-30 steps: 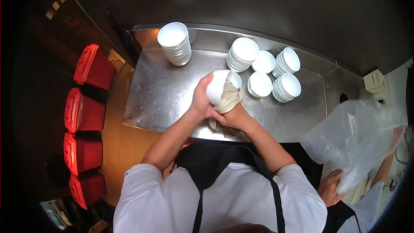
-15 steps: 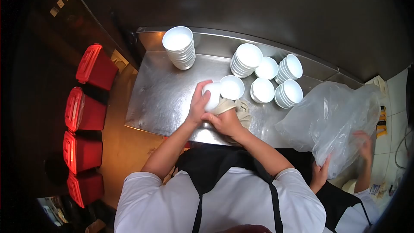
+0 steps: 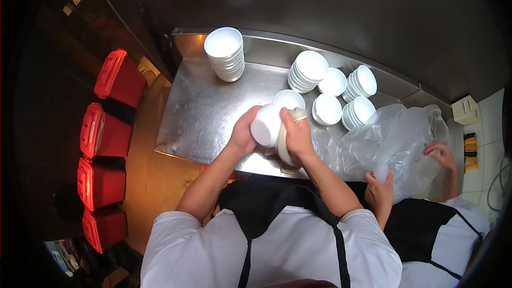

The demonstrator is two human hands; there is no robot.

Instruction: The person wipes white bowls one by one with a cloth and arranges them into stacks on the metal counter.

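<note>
Hands (image 3: 271,132) curl partway open around a white bowl (image 3: 266,126) and cloth (image 3: 288,141).

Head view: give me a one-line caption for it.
Left hand steadies a white bowl while the right holds a cloth to it, stacked bowls behind.

Bins (image 3: 109,128) lie left of the counter (image 3: 200,112); bowl stacks (image 3: 224,53) stand along its far side.

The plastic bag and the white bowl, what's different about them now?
The coworker's plastic bag moved left, toward the bowl stacks. The right hand, with its cloth, moved up beside the white bowl, away from the left hand. Both hands kept hold; the bowl stacks stayed put.
</note>
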